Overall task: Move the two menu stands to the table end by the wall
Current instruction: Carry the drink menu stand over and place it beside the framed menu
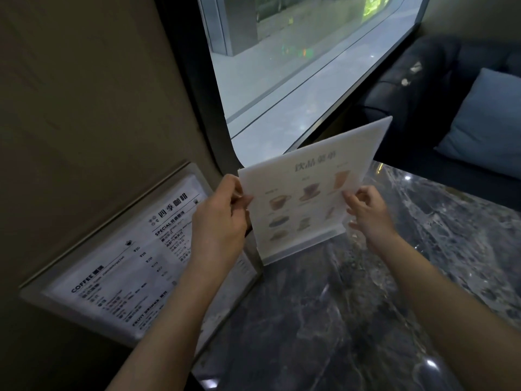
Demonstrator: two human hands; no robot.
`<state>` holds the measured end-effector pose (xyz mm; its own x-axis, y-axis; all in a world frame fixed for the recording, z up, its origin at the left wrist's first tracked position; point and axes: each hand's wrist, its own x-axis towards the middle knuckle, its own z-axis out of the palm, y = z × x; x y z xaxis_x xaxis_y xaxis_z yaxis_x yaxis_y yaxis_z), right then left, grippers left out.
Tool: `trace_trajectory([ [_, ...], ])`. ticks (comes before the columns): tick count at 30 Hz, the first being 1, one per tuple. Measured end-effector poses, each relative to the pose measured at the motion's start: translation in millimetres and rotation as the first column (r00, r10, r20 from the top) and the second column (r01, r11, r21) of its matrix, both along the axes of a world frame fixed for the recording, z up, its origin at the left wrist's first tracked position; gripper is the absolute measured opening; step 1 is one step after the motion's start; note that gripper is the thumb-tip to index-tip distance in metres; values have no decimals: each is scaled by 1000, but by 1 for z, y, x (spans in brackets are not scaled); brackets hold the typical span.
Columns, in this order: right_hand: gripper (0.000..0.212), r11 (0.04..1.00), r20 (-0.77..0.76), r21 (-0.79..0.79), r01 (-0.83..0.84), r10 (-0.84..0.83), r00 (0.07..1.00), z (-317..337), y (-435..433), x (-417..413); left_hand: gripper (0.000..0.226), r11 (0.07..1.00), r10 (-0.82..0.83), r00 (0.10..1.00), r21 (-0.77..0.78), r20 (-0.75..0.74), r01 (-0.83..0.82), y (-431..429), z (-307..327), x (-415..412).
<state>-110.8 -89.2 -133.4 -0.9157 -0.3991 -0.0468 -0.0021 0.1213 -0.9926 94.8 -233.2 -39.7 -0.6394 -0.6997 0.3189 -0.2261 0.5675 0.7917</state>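
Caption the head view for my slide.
Left hand and right hand hold the illustrated menu stand at the marble table, next to the text menu stand.

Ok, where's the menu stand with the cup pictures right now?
Head view, centre: the picture menu stand is held between the left hand and right hand, by the marble table near the window, right of the coffee menu stand.

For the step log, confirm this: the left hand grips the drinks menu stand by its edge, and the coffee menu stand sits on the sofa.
One error: the head view shows the coffee menu stand by the wall on the left, not on the sofa. The left hand does grip the drinks menu stand by its edge.
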Motion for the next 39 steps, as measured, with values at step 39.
trace_trajectory([
  [39, 18, 945, 90, -66, -321, 326, 941, 1, -93, -30, 6, 976, 181, 981, -111, -75, -188, -4, 5, 6],
])
